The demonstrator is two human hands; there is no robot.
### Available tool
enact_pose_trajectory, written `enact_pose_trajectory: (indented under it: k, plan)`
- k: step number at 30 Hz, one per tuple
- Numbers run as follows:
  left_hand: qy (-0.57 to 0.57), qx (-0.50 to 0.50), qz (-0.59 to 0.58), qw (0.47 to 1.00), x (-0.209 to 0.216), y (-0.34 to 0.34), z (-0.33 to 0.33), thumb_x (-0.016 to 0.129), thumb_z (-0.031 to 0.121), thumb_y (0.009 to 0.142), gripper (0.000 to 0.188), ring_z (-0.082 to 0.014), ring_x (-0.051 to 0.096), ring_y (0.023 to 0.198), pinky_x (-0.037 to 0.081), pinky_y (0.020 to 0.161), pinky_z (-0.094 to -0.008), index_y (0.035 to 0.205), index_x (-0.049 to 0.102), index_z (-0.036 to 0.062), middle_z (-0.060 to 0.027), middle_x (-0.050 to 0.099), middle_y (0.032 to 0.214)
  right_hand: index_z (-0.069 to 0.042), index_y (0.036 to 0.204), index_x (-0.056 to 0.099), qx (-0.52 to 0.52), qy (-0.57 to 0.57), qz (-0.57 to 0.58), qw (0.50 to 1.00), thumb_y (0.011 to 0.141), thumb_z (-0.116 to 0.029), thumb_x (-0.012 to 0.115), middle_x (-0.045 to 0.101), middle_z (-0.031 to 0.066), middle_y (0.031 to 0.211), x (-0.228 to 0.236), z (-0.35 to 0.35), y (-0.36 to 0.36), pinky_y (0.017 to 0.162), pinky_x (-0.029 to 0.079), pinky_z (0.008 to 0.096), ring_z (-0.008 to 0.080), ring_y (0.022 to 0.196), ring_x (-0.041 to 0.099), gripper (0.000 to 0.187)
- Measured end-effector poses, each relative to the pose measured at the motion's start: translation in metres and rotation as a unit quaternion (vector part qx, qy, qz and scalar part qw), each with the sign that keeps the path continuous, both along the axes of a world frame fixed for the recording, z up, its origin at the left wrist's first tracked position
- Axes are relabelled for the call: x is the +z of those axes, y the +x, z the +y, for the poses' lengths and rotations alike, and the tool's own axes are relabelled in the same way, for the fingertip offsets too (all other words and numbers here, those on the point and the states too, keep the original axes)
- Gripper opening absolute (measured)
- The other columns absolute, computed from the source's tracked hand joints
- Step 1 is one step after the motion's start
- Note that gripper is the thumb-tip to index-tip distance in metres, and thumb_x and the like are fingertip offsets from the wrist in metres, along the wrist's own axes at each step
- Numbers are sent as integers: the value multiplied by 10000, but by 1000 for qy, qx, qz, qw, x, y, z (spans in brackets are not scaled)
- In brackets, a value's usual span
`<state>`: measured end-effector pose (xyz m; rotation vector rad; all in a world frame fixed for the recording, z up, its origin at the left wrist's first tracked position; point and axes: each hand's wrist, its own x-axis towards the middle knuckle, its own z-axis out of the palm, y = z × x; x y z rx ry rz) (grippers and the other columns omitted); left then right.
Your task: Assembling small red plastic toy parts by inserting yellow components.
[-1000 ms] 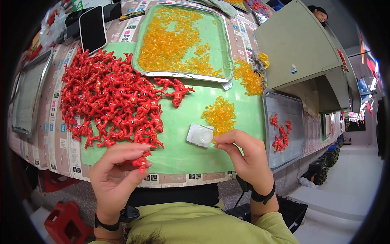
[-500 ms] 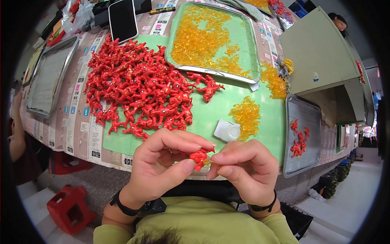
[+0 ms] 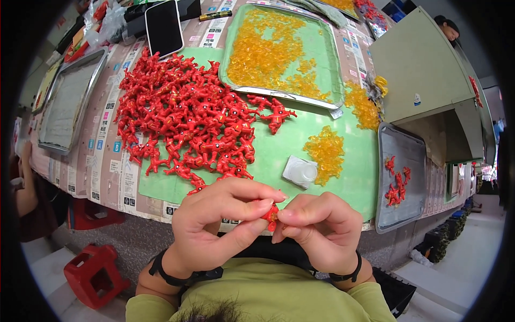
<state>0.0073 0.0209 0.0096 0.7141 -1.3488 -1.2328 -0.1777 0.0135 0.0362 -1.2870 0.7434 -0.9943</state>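
I could pass over the green sheet [image 3: 268, 161] between the figures [image 3: 188, 118] and container [image 3: 301, 172], but the tray [image 3: 279, 94] blocks beyond.

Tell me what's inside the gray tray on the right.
Several small red pieces lie in the gray tray. The tray's surface directly beneath them is covered.

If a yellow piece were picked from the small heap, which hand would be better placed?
Probably the right hand: the small yellow heap lies just beyond it, while the left hand is farther off and grips the red figure.
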Motion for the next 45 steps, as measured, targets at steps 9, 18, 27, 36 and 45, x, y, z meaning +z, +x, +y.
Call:
enact_pose_trajectory:
  k: [9,18,27,36,45]
  plan:
    - [-81,8,-159,984,9,-4,-11,616,33,839,224,-218,610,917,509,795,-317,1059,598,-5,-182,581,1088,19,999,572,-62,-39,-6,997,847,75,576,629,111,815,-6,2,-16,668,500,283,168,706,627,162]
    - [-56,152,-392,905,-4,37,-19,657,2,772,181,-243,586,809,471,717,-333,946,611,-9,-120,577,947,5,1027,567,-438,-120,311,835,916,-67,557,599,46,838,0,9,-201,722,470,236,102,763,578,133]
    - [-50,98,-545,831,0,11,-15,688,9,690,315,-307,540,885,445,736,-386,984,577,12,-120,528,970,3,1108,547,-459,-105,339,814,916,-69,560,617,62,898,-13,14,-190,765,475,251,122,873,605,205]
    - [-100,111,-561,814,-6,3,-9,623,-58,706,257,-306,570,859,468,703,-380,953,595,10,-121,564,968,-5,930,591,-142,-167,524,823,767,-7,631,571,141,879,-23,-25,-86,746,461,361,302,837,581,168]
    - [-48,154,-413,896,-7,14,-10,540,-115,701,318,-191,568,809,447,657,-269,990,609,1,-115,602,924,-7,887,571,-117,-108,542,825,769,2,625,559,124,818,-25,-18,-104,704,464,356,288,782,581,130]
